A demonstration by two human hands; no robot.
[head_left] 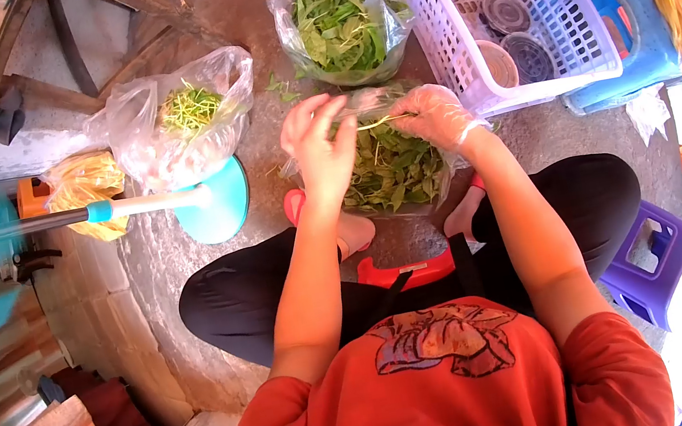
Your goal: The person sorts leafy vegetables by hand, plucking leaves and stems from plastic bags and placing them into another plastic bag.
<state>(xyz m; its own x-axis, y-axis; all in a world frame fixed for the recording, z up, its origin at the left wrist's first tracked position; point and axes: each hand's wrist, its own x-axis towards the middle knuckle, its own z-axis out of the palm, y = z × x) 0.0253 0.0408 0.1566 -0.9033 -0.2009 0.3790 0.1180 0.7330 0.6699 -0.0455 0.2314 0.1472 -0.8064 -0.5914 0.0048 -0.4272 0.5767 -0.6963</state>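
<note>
A thin green stem is pinched in my right hand, which wears a clear plastic glove. Its other end reaches the thumb of my left hand. That hand is bare, fingers curved, with a gap between thumb and forefinger. Under both hands, between my feet, a clear plastic bag holds a heap of leafy greens. Just beyond stands another clear bag full of picked green leaves. To the left, a third bag contains a small pile of cut stems.
A white plastic basket with several round lidded tubs stands at the right, by a blue stool. On the left, a fan's turquoise round base lies near a yellow bag. A purple stool is beside my right knee.
</note>
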